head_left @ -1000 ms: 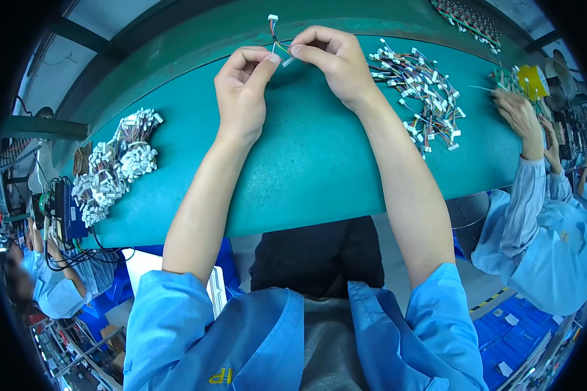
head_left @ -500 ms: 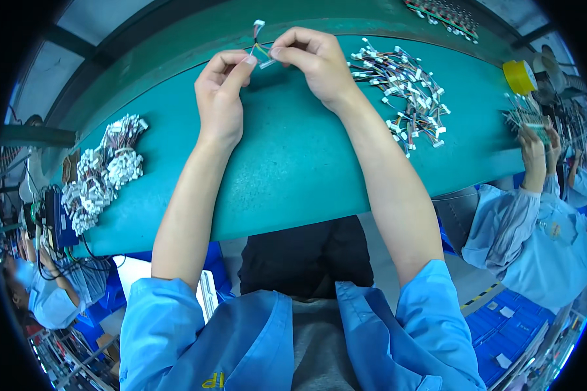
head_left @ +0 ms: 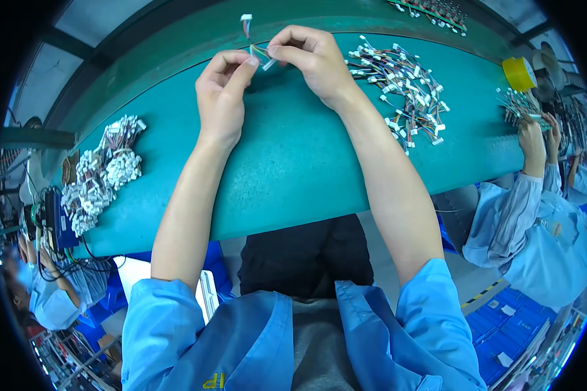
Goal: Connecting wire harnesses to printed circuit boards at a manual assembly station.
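A short wire harness (head_left: pixel 246 27) with white plug connectors and coloured wires is held up between my two hands over the far part of the green table. My left hand (head_left: pixel 223 88) is closed, thumb and forefinger pinching its wires. From the other side, my right hand (head_left: pixel 310 60) pinches the wires beside a white connector (head_left: pixel 269 64) that hangs between the hands. Another white connector sticks up above the fingers. Right of my right hand lies a loose spread of similar harnesses (head_left: pixel 414 91). At the left, bundled harnesses (head_left: pixel 104 173) are heaped with their white ends showing.
The green table (head_left: pixel 293 163) has a raised back ledge (head_left: pixel 176 45) carrying a row of small parts (head_left: pixel 437 13). At the right, another person's hands (head_left: pixel 533 140) handle harnesses near a yellow roll (head_left: pixel 519 74). A second person sits at the far left. Blue crates (head_left: pixel 509 332) stand lower right.
The harness has shifted between my fingers: its upper connector now leans further left and higher, and the lower one is tilted more. The person at the right has moved their hands slightly.
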### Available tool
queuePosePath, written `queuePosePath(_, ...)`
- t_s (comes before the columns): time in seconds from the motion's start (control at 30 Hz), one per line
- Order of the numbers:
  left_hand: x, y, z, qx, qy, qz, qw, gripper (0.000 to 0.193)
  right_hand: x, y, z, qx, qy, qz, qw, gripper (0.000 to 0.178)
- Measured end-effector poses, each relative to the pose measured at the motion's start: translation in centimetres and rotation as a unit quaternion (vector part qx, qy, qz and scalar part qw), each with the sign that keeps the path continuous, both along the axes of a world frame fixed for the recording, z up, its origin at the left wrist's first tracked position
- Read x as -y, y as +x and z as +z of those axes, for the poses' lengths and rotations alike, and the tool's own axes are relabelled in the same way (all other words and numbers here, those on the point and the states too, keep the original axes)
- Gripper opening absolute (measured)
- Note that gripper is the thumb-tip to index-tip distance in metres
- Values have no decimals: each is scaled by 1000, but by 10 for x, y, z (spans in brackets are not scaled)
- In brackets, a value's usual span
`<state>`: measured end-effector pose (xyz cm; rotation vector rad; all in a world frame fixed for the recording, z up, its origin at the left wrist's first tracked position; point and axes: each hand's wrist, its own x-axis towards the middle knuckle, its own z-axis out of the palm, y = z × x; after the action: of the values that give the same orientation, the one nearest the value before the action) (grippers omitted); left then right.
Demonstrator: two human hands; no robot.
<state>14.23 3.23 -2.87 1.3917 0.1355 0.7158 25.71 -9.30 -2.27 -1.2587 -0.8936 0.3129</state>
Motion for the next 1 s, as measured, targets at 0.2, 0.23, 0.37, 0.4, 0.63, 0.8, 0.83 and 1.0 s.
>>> queuePosePath(0.2, 3, -5, 2, -7, 23, -13, 1000, 8, -3, -1, 1, 10, -10, 25, 1000, 9)
queuePosePath(0.23, 2, -5, 2, -11, 27, -16, 999, 8, -4, -2, 1, 14, -14, 31, 999, 9)
queuePosePath(0.37, 8, -2, 5, -3, 62, -10, 998, 8, 2, -3, 2, 10, 3, 44, 999, 9)
queuePosePath(0.4, 9, -2, 5, 0, 74, -10, 997, 8, 3, -4, 3, 9, 9, 46, 999, 9)
queuePosePath(0.63, 3, -6, 2, -16, 77, 21, 997, 7, -2, -3, -1, 48, -8, 28, 998, 8)
queuePosePath(0.8, 1, -3, 2, -15, 76, 35, 996, 6, -1, 1, -2, 51, -3, 9, 999, 7)
queuePosePath(0.83, -2, -5, 1, -15, 68, 29, 997, 7, -4, 2, -3, 47, 4, 6, 999, 6)
queuePosePath(1.0, -3, 0, -1, -3, 23, 23, 999, 7, -2, 3, -4, 29, 31, 4, 999, 6)
